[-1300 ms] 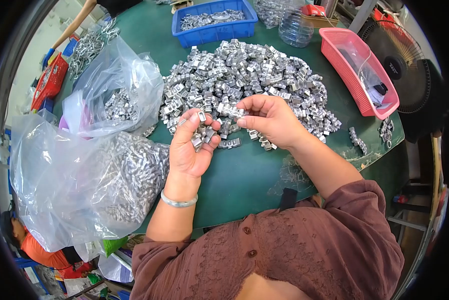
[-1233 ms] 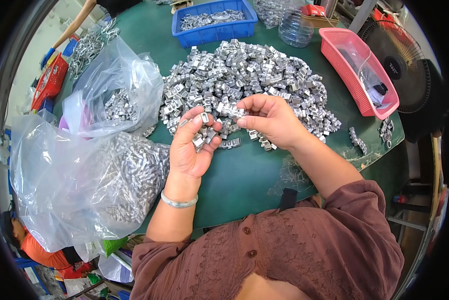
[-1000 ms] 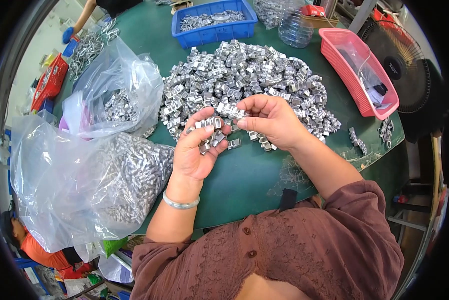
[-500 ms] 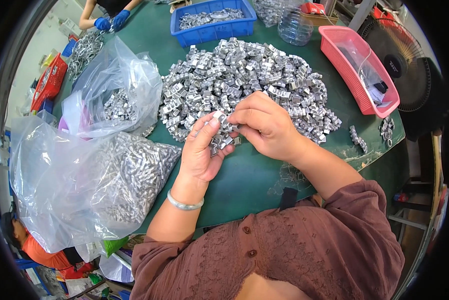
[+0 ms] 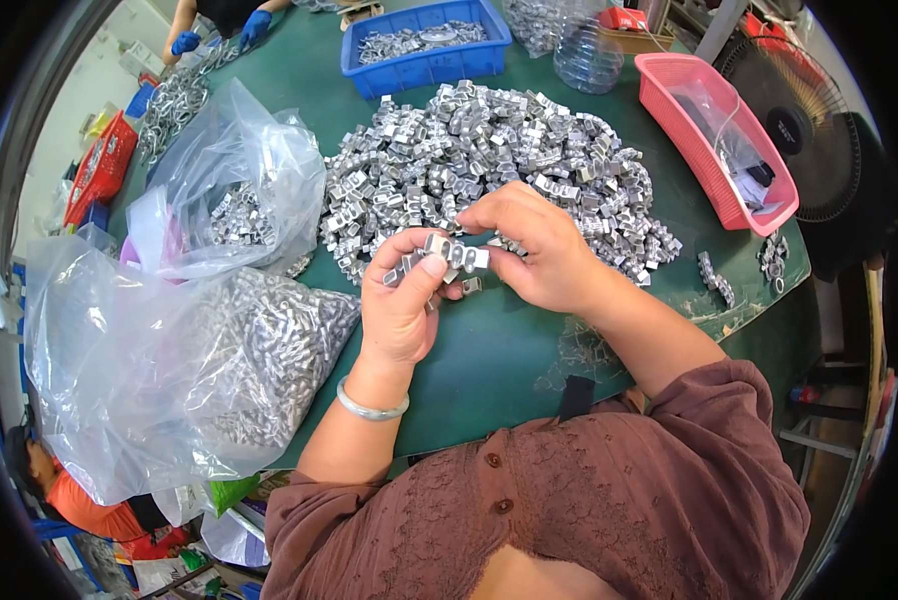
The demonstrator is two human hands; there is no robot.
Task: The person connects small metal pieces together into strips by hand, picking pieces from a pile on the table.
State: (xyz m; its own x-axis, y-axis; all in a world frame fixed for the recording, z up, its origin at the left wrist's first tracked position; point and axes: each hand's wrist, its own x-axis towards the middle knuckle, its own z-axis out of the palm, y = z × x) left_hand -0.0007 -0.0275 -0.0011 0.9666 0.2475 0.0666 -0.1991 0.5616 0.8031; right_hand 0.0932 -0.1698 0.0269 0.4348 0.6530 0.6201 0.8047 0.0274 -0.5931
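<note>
My left hand (image 5: 401, 300) is closed around a short chain of small silver metal links (image 5: 455, 253), its thumb pressed on top. A few more links dangle under those fingers. At the right end of the chain is my right hand (image 5: 537, 250). Its index finger and thumb are apart, with the thumb close to the last link; whether they touch I cannot tell. Just beyond both hands spreads a large heap of the same silver links (image 5: 489, 150) on the green table (image 5: 489, 360).
Left of my arm lies a clear plastic bag (image 5: 259, 370) full of small metal parts, with another open bag (image 5: 259, 160) behind it. A blue crate (image 5: 424, 75) stands at the back, a pink basket (image 5: 714, 150) at right. Across the table, a person wears blue gloves (image 5: 255, 30).
My right finger and thumb have moved apart at the links, and the chain in my left hand now lies stretched toward the right. The far person's gloved hands have separated.
</note>
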